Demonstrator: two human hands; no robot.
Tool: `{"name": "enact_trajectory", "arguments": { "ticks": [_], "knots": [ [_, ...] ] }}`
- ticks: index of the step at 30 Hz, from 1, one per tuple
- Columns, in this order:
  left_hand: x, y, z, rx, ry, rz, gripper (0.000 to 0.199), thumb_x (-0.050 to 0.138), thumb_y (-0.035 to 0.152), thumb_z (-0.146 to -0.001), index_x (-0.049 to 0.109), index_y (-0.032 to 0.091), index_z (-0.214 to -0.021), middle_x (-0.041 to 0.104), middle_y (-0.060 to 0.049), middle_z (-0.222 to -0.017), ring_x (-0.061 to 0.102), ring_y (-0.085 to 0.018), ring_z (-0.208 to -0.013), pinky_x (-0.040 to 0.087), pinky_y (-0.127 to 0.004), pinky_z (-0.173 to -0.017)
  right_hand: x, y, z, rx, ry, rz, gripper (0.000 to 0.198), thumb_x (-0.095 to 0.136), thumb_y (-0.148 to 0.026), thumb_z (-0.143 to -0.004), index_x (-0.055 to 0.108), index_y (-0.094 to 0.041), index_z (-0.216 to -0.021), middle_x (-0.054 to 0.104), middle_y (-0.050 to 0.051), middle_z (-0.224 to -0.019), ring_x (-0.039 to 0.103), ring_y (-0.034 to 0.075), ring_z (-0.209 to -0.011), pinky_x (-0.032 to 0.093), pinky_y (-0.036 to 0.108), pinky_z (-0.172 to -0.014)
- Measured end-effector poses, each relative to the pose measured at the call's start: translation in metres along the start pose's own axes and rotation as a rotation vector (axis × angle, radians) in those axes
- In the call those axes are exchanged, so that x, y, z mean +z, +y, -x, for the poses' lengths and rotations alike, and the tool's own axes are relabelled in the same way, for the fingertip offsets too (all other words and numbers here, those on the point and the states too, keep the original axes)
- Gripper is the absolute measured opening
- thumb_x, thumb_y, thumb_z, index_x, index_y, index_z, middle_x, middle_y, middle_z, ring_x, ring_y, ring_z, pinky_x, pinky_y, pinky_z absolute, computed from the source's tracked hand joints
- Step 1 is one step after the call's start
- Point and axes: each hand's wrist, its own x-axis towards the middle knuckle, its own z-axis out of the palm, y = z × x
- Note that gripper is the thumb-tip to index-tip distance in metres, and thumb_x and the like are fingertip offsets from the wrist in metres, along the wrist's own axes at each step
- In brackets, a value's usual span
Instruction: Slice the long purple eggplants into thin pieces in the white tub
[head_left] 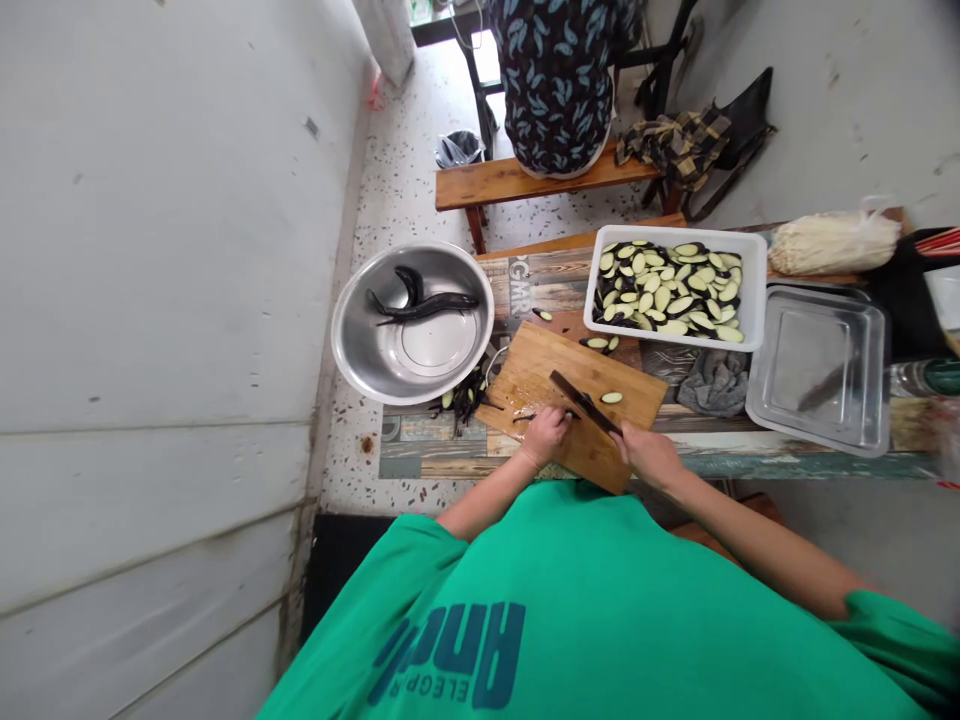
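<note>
My left hand (546,436) is closed around a dark, thin eggplant (525,416) lying on the wooden cutting board (517,365). In my right hand (646,452) is a knife (581,398), its dark blade slanting over the board just right of the left hand's fingers. One pale oval eggplant slice (611,398) lies on the board beyond the blade. Past the board's far edge are a few more slices (598,343). A white tub (757,290) at the back right holds many cut eggplant slices (660,290).
Whole eggplants (435,305) lie in a steel basin (341,345) on the left, beside dark trimmings (469,398). A grey cloth (716,382) and a clear plastic lid or container (821,365) are to the right. Another person (559,85) sits on a bench (480,187) ahead.
</note>
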Motion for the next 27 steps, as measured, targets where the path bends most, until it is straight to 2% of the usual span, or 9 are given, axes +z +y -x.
{"name": "enact_trajectory", "arguments": {
  "ticks": [6, 10, 13, 17, 20, 24, 27],
  "knots": [
    [0.006, -0.005, 0.005, 0.015, -0.072, 0.064, 0.04, 0.028, 0.019, -0.101, 0.061, 0.015, -0.078, 0.062, -0.009, -0.086, 0.056, -0.016, -0.081, 0.051, -0.032, -0.074, -0.009, 0.022, 0.023, -0.118, -0.074, 0.107, 0.038, 0.026, -0.039, -0.099, 0.056, -0.016, -0.098, 0.072, 0.014, -0.084, 0.07, 0.024, -0.076, 0.037, 0.026, -0.056],
    [0.008, -0.006, 0.009, 0.048, -0.101, 0.022, 0.042, 0.028, 0.017, -0.1, 0.062, 0.014, -0.075, 0.062, -0.009, -0.083, 0.056, -0.017, -0.077, 0.052, -0.032, -0.071, -0.011, 0.035, 0.014, -0.164, -0.092, 0.154, 0.038, 0.028, -0.039, -0.098, 0.058, -0.015, -0.099, 0.072, 0.015, -0.084, 0.071, 0.025, -0.077, 0.04, 0.027, -0.057],
    [0.008, -0.005, 0.01, 0.053, -0.107, 0.003, 0.039, 0.03, 0.015, -0.099, 0.063, 0.013, -0.08, 0.064, -0.01, -0.087, 0.057, -0.018, -0.079, 0.052, -0.033, -0.072, -0.012, 0.029, -0.006, -0.183, -0.087, 0.148, 0.041, 0.03, -0.041, -0.097, 0.059, -0.013, -0.101, 0.072, 0.018, -0.087, 0.07, 0.026, -0.081, 0.043, 0.028, -0.06],
    [0.005, -0.002, 0.006, 0.042, -0.13, 0.033, 0.036, 0.031, 0.017, -0.099, 0.064, 0.013, -0.085, 0.064, -0.012, -0.093, 0.057, -0.018, -0.084, 0.052, -0.034, -0.077, -0.01, -0.002, -0.034, -0.154, -0.057, 0.086, 0.044, 0.031, -0.045, -0.097, 0.06, -0.012, -0.102, 0.072, 0.018, -0.093, 0.07, 0.026, -0.085, 0.046, 0.03, -0.066],
    [-0.003, -0.001, 0.005, 0.007, -0.117, 0.024, 0.034, 0.033, 0.019, -0.099, 0.065, 0.014, -0.087, 0.064, -0.011, -0.093, 0.056, -0.018, -0.085, 0.051, -0.033, -0.075, -0.004, -0.014, -0.041, -0.087, -0.026, 0.012, 0.044, 0.029, -0.044, -0.098, 0.059, -0.013, -0.104, 0.072, 0.016, -0.094, 0.07, 0.025, -0.085, 0.046, 0.03, -0.067],
    [-0.018, -0.005, 0.011, -0.072, -0.063, 0.023, 0.027, 0.038, 0.022, -0.099, 0.064, 0.016, -0.1, 0.063, -0.011, -0.101, 0.056, -0.019, -0.09, 0.051, -0.035, -0.079, 0.004, 0.0, -0.029, 0.047, 0.007, -0.045, 0.043, 0.027, -0.043, -0.099, 0.058, -0.015, -0.105, 0.072, 0.015, -0.096, 0.069, 0.024, -0.086, 0.044, 0.028, -0.065],
    [-0.021, -0.012, 0.016, -0.065, -0.051, 0.079, 0.025, 0.038, 0.019, -0.099, 0.063, 0.016, -0.1, 0.064, -0.009, -0.1, 0.056, -0.018, -0.091, 0.051, -0.034, -0.08, 0.002, 0.014, -0.016, -0.012, 0.02, 0.002, 0.043, 0.028, -0.046, -0.098, 0.058, -0.016, -0.104, 0.072, 0.013, -0.093, 0.07, 0.024, -0.083, 0.042, 0.028, -0.061]
  ]
}}
